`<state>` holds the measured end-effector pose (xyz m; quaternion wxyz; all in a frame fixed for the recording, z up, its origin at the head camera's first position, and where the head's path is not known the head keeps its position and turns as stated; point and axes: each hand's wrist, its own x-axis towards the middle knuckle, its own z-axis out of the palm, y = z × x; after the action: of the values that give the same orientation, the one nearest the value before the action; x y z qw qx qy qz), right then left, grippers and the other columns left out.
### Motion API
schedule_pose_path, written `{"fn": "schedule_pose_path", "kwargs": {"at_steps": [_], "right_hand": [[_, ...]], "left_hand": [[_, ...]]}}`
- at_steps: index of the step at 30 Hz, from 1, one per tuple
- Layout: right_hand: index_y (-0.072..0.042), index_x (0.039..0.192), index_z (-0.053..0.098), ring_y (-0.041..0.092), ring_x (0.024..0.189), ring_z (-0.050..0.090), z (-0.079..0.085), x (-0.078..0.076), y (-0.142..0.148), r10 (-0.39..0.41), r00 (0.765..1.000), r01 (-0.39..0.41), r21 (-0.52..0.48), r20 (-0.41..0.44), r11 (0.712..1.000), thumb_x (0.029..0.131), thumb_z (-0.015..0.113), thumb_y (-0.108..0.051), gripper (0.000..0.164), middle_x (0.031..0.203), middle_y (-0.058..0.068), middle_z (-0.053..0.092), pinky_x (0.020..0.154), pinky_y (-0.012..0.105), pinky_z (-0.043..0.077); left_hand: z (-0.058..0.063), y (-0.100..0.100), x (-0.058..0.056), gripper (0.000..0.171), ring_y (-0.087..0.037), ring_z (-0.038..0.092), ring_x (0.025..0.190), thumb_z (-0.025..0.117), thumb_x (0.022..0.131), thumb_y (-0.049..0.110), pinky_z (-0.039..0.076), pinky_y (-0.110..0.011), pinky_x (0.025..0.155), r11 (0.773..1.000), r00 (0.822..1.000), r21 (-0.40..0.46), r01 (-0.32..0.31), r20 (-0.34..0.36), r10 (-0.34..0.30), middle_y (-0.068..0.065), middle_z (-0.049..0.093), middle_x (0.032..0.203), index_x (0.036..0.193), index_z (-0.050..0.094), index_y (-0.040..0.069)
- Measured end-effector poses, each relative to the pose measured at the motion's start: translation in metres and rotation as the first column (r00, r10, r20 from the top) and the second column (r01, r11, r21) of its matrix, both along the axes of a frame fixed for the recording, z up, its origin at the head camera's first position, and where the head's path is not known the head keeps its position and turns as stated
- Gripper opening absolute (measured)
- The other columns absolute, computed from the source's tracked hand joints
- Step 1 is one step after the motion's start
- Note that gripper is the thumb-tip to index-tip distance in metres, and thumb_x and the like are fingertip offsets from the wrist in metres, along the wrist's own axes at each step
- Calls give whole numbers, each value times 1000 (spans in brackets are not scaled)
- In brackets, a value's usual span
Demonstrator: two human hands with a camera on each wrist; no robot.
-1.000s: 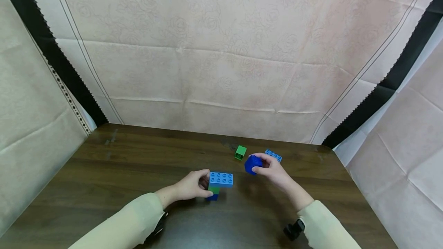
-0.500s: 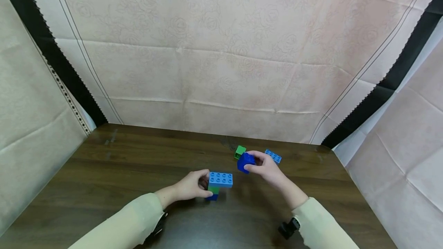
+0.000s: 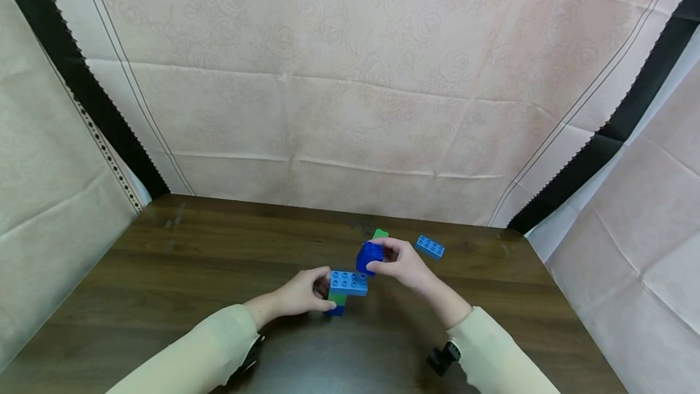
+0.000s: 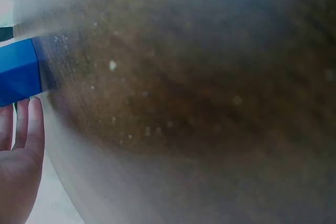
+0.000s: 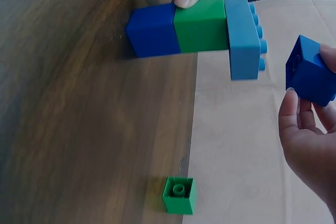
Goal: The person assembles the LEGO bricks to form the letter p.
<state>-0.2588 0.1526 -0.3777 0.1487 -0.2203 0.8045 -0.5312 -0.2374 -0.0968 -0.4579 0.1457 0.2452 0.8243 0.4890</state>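
Note:
My left hand (image 3: 301, 293) grips the side of a small brick tower, thumb against its green brick (image 5: 202, 24). Under that brick sits a dark blue brick (image 5: 153, 31) on the table; on top lies a flat light blue brick (image 3: 348, 283), studs up and overhanging to the right. My right hand (image 3: 404, 266) pinches another dark blue brick (image 3: 368, 257) between thumb and fingers. In the right wrist view this brick is apart from the tower, just beyond the light blue studs. The left wrist view catches only my fingers (image 4: 34, 124) below a blue face.
A loose green brick (image 5: 178, 200) lies behind my right hand, partly hidden in the head view. Farther right is a second flat light blue brick (image 3: 430, 247). Pale cloth walls (image 3: 328, 138) close off the back and sides of the dark wooden table (image 3: 219, 242).
My right hand has carried the dark blue brick leftward, up to the right end of the tower's top. It now covers part of the loose green brick. My left hand has stayed in place.

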Motion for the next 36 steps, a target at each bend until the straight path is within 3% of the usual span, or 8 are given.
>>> {"fn": "schedule_pose_path", "kwargs": {"at_steps": [12, 27, 36], "right_hand": [[1, 118, 54, 18, 80, 54, -8, 4, -23, 64, 996, -65, -15, -65, 998, 85, 69, -17, 40, 103, 20, 61, 71, 25, 50], [-6, 114, 58, 18, 80, 50, -12, 10, -37, 99, 983, -95, 38, -156, 995, 82, 72, -17, 37, 100, 12, 60, 69, 24, 48], [-6, 112, 58, 17, 77, 49, -14, 11, -40, 95, 983, -92, 31, -154, 995, 82, 72, -17, 35, 96, 10, 60, 66, 23, 45]], "left_hand": [[-2, -1, 1, 30, -15, 60, 92, 71, 83, 21, 54, -35, 83, 1000, 1000, 14, 1, 14, -1, -4, 64, 100, 102, 52, 10], [-1, -1, 2, 31, -17, 60, 94, 71, 83, 20, 53, -38, 85, 999, 1000, 42, 13, 17, -13, -6, 64, 101, 105, 53, 8], [-2, 0, 0, 29, -16, 60, 93, 71, 83, 19, 54, -36, 84, 999, 1000, 44, 15, 4, -15, -6, 64, 101, 100, 52, 8]]}}
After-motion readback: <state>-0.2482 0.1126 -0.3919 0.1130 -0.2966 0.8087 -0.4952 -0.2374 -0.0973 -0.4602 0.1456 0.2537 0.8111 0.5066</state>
